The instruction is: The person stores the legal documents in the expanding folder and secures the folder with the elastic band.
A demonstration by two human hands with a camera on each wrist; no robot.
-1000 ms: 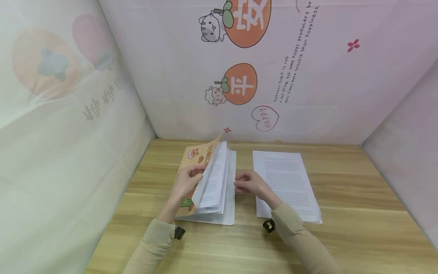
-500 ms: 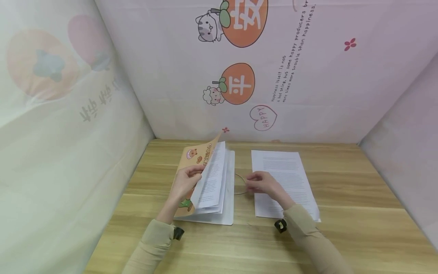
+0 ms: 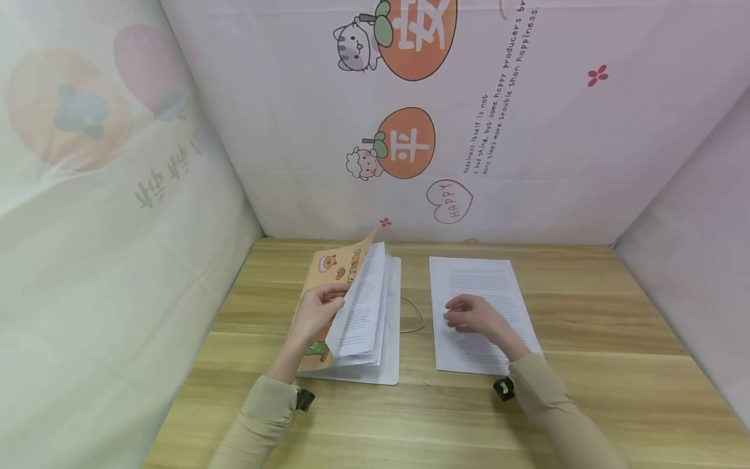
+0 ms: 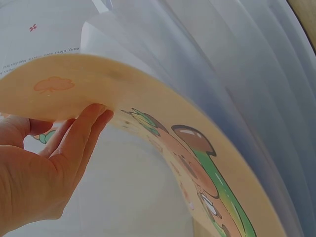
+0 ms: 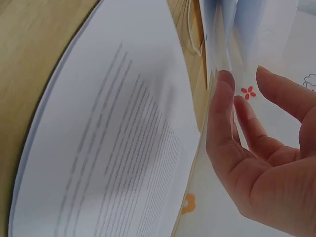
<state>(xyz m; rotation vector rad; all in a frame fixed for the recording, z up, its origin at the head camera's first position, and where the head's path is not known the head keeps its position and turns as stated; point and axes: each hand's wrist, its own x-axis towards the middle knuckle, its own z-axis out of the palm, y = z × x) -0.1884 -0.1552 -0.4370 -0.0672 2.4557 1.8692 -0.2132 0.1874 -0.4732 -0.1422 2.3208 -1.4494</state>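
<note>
My left hand pinches the orange cartoon-printed cover of a pocket folder and keeps it lifted, bowed in the left wrist view. Under it, printed sheets and clear pockets fan out above the white back cover. A thin elastic loop sticks out from the folder's right edge onto the table. My right hand hovers over a stack of printed paper, fingers loosely bent. In the right wrist view the gap between its thumb and fingertips holds nothing.
The wood-grain table carries the folder at left and the paper stack at right, a strip of wood between them. Printed fabric walls enclose the back and both sides. Dark wrist straps sit at both cuffs.
My right hand has let go of the elastic loop by the folder and moved right, over the paper stack. The left hand keeps the cover lifted in the same place.
</note>
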